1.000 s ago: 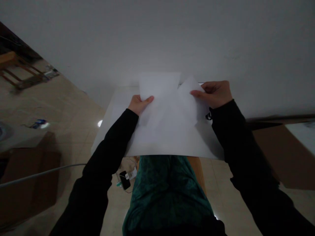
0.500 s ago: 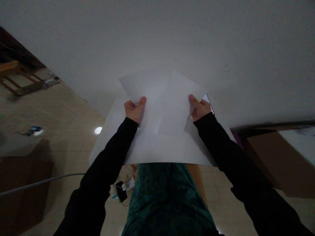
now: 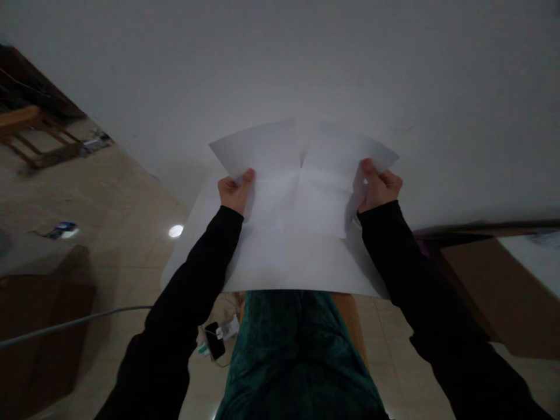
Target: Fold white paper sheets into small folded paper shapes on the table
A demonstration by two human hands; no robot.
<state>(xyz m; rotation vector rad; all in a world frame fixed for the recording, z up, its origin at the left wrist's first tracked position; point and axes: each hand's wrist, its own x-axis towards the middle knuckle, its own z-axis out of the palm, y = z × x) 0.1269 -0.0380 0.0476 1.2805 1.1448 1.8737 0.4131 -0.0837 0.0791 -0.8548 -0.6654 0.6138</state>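
Note:
I hold a white sheet of paper (image 3: 301,175) up above a small white table (image 3: 306,274). Creases cross the sheet and a short tear or slit runs down from its top middle. My left hand (image 3: 235,191) pinches its left edge, thumb on the front. Its right edge is pinched by my right hand (image 3: 378,186), fingers curled behind. Both sleeves are black.
The white table stands against a white wall (image 3: 280,70). On the tiled floor lie a grey cable (image 3: 65,326), a black charger with plugs (image 3: 215,344) and a brown box (image 3: 39,326). A brown cabinet (image 3: 494,286) is at the right, a wooden chair (image 3: 26,125) far left.
The folded sheet has been spread open and wider; my right hand moved out to the right with its edge, my left hand stayed at the left edge.

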